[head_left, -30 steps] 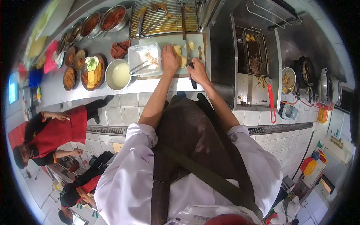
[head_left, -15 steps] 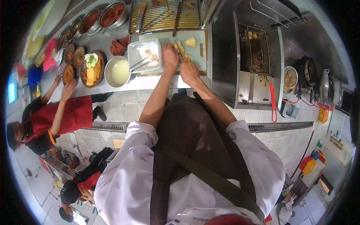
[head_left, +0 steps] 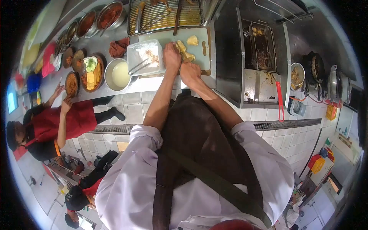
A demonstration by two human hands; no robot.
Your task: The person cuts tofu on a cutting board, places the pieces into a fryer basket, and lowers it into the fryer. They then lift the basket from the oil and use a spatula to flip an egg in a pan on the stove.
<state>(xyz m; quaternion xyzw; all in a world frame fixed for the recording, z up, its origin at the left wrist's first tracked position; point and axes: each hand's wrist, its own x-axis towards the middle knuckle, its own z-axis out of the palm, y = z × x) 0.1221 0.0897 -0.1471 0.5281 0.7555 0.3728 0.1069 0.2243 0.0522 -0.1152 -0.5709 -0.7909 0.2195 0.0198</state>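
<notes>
My left hand (head_left: 172, 56) is on the pale green cutting board (head_left: 199, 63), fingers curled against pieces of pale yellow food (head_left: 181, 46). Beside it my right hand (head_left: 190, 73) is closed in a fist at the board's front edge. The knife seen in it a moment ago hardly shows now. Another yellow piece (head_left: 188, 56) lies just beyond the right fist, and a rounded one (head_left: 192, 40) sits farther back. Left of my left hand stands a white tub (head_left: 134, 51) of white powder, with metal tongs (head_left: 138, 68) resting in it.
A wire rack tray (head_left: 165, 19) lies behind the board. To the left are a pot of pale liquid (head_left: 118, 74), a crumpled red-brown cloth (head_left: 119, 47) and a bowl of yellow slices (head_left: 92, 73). A co-worker in a red apron (head_left: 63, 119) handles a small bowl (head_left: 71, 84). A fryer (head_left: 262, 50) stands right.
My right hand has drawn slightly back and left, and the knife blade has gone from sight. The co-worker's near hand has moved to the small bowl's front edge.
</notes>
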